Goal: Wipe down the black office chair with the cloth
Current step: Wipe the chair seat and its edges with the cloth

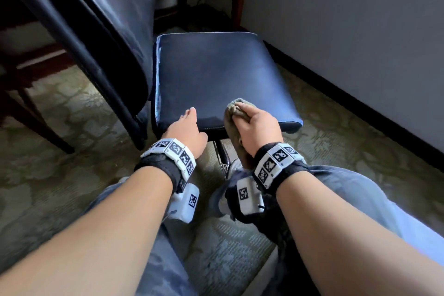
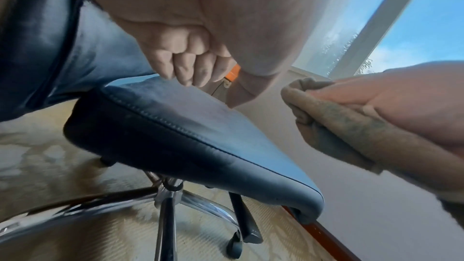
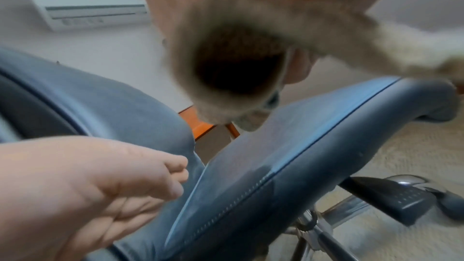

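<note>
Right hand (image 1: 258, 125) clamped round crumpled beige-grey cloth (image 1: 234, 113) at black padded leather chair seat (image 1: 216, 74), front edge, five o'clock. Left hand (image 1: 185, 127) hovering at seven o'clock, fingers loosely curled, gripping nothing. Only from wrist views: chrome star base (image 2: 175, 195) beneath, white wall air conditioner (image 3: 83, 3).

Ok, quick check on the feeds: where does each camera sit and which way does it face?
Head: worn on the head, looks forward and down at the chair seat; shows both forearms, the left hand and the right hand gripping the cloth.
Left wrist: low beside the seat's near edge, looks up along curled left fingers.
Right wrist: looks along the cloth-filled palm across the seat.
All three share the seat; each wrist view also catches the other hand.
</note>
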{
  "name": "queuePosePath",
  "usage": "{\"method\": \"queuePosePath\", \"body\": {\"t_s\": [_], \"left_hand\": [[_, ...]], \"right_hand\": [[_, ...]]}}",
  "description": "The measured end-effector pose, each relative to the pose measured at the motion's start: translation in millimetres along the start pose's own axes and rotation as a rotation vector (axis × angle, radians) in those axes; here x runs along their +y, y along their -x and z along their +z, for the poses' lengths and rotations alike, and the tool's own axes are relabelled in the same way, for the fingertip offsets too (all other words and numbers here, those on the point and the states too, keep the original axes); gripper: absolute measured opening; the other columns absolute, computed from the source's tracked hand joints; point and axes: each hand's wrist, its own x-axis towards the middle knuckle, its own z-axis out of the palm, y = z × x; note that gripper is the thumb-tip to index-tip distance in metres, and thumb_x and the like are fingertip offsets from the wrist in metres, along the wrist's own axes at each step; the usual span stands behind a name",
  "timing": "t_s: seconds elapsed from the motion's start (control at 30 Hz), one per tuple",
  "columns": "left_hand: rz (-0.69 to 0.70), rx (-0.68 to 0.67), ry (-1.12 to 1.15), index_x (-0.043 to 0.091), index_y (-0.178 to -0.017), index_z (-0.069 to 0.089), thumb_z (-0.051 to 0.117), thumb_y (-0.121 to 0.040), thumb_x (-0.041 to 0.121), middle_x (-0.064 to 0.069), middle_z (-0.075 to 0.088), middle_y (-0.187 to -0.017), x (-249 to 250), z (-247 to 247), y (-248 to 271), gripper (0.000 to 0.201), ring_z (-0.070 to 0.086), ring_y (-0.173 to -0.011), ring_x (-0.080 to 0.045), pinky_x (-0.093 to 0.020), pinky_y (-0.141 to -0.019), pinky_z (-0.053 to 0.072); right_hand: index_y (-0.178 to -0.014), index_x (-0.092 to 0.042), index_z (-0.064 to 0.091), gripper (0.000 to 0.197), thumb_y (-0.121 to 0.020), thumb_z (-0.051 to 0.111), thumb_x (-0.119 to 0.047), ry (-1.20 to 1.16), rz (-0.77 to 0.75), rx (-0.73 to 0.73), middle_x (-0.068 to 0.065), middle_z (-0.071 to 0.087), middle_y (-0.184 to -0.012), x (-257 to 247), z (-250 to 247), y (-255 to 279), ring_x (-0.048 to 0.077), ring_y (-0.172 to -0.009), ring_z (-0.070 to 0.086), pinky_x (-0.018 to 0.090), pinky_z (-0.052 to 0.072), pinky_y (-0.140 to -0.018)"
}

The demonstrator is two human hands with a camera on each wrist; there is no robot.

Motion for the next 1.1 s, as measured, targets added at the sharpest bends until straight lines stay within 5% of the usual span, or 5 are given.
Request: {"method": "queuePosePath", "body": {"t_s": [0.2,0.4,0.53,0.7,1.1], "left_hand": [[0.01,0.039,-0.016,0.024,-0.167,0.014,0.051,-0.104,0.035,-0.014,0.061,-0.14,32,6,11,0.074,0.059,-0.124,-0.038,-0.04,-0.098,0.049],[0.05,-0.032,-0.11,0.017,-0.166,0.013,0.052,-0.104,0.023,-0.011,0.04,-0.163,46,22,-15,0.074,0.049,-0.139,-0.036,-0.039,-0.108,0.042],[0.105,-0.025,-0.201,0.009,-0.162,0.018,0.062,-0.099,0.02,-0.008,0.016,-0.171,22,22,-47,0.078,0.019,-0.157,-0.026,-0.043,-0.117,0.034],[0.128,-0.112,-0.241,0.012,-0.165,0.012,0.073,-0.093,0.038,-0.007,0.0,-0.175,-4,37,-82,0.098,0.001,-0.161,-0.03,-0.047,-0.128,0.021],[0.087,0.003,-0.219,0.018,-0.167,0.014,0.052,-0.109,0.037,-0.001,0.004,-0.176,3,63,-89,0.072,-0.003,-0.162,-0.029,-0.045,-0.131,0.007]], "right_hand": [[-0.114,-0.035,0.07,0.024,-0.093,0.059,-0.034,-0.232,0.015,0.022,-0.012,0.075,-0.091,12,-47,29,0.002,-0.075,0.069,0.02,0.054,-0.082],[-0.115,-0.019,0.074,0.022,-0.097,0.061,-0.015,-0.67,0.446,0.398,-0.006,0.069,-0.099,68,-44,10,0.015,-0.1,0.063,0.012,0.038,-0.084],[-0.122,-0.015,0.069,0.04,-0.088,0.064,-0.036,-1.136,0.731,0.471,-0.005,0.07,-0.104,91,-10,-20,0.02,-0.099,0.069,0.042,0.056,-0.101],[-0.13,-0.03,0.071,0.056,-0.075,0.076,-0.041,-1.533,0.894,0.516,-0.005,0.077,-0.113,110,19,-42,0.022,-0.104,0.075,0.05,0.054,-0.099],[-0.109,-0.024,0.076,0.017,-0.095,0.069,-0.017,-1.339,0.574,0.48,-0.001,0.077,-0.115,91,10,-73,0.02,-0.113,0.071,0.044,0.053,-0.106]]}}
